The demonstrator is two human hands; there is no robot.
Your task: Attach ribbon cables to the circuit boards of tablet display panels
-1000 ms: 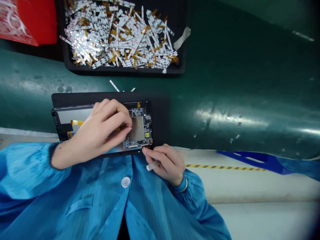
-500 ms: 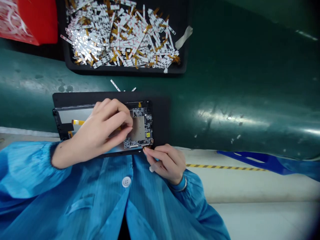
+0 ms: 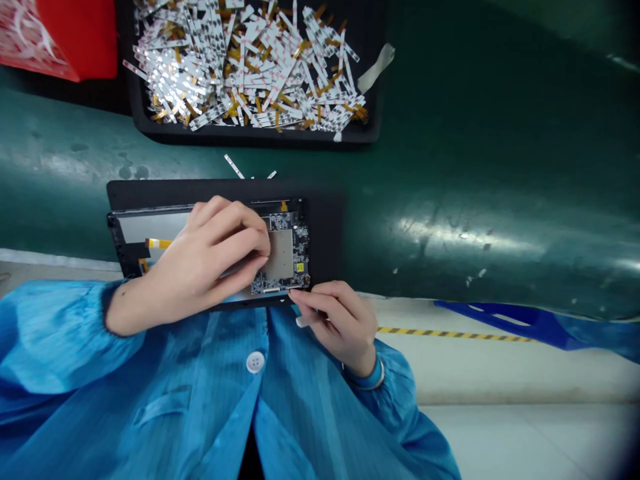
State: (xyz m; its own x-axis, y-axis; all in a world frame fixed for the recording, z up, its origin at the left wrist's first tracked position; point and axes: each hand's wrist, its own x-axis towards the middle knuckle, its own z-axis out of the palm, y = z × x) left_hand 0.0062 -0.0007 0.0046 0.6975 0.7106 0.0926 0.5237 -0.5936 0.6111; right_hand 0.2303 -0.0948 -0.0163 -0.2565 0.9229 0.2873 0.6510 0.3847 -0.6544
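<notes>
An opened tablet-like device point(image 3: 131, 230) lies on a black mat point(image 3: 325, 220) at the near edge of the green belt. Its circuit board point(image 3: 286, 255) with a metal shield shows at the right end. My left hand point(image 3: 210, 257) rests on the device, fingers curled and pinched together beside the shield. What they pinch is hidden. My right hand point(image 3: 336, 321) is at the board's near right corner, fingers closed round a small white strip point(image 3: 301, 322), with the fingertips touching the board's edge.
A black tray point(image 3: 373, 100) heaped with several white and orange flex strips point(image 3: 250, 63) stands at the far side. A red bin point(image 3: 75, 37) sits at the far left. Two loose strips point(image 3: 234, 166) lie behind the mat. A blue sleeve or cloth point(image 3: 525, 323) lies at the right.
My left hand's fingertips have slid slightly right over the shield. My right hand has shifted a little right and up along the board's near edge. The view has tilted slightly.
</notes>
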